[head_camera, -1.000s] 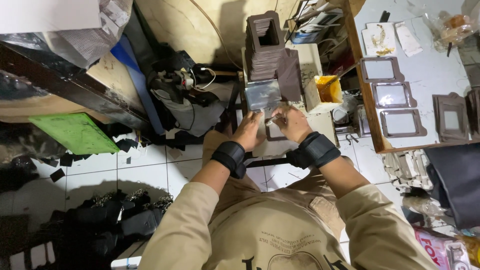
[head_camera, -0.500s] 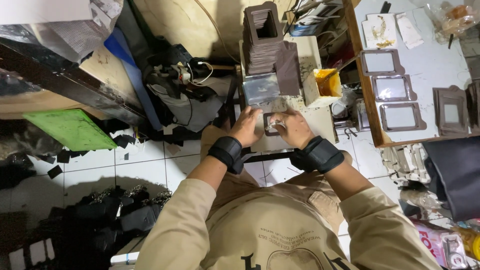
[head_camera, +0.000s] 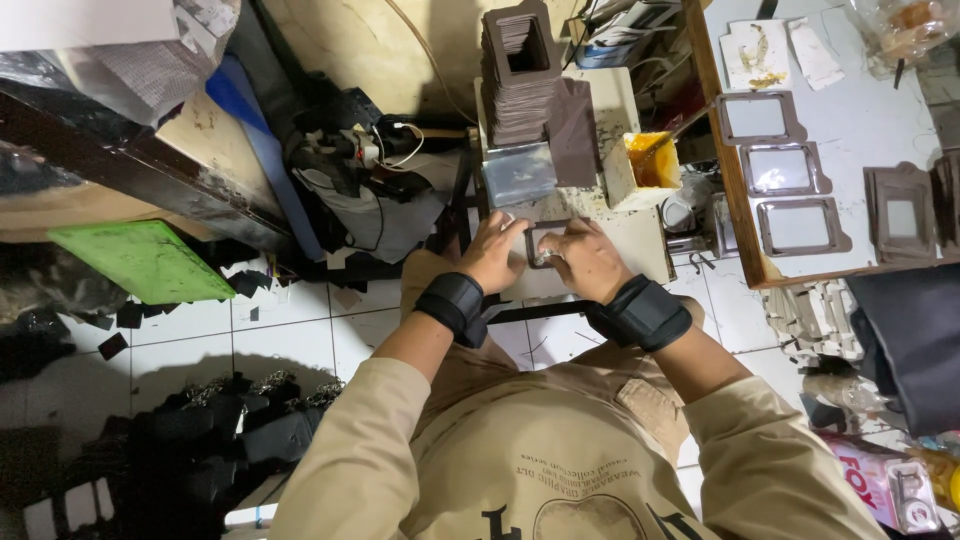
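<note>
Together, both hands (head_camera: 540, 255) press a dark frame (head_camera: 545, 243) flat.

A tall stack of dark brown frame-shaped leather pieces (head_camera: 520, 75) stands behind a shiny silver rectangular plastic sheet (head_camera: 518, 175) on an off-white small worktable (head_camera: 635, 240). A pale square tub (head_camera: 645, 165) shows orange-yellow glue inside. Black wrist bands (head_camera: 452, 305) contrast with the beige long-sleeved shirt (head_camera: 560, 450), printed in black. A bright green flat board (head_camera: 140, 262) lies over the white tiled floor (head_camera: 290, 335), which is scattered with black scraps.
</note>
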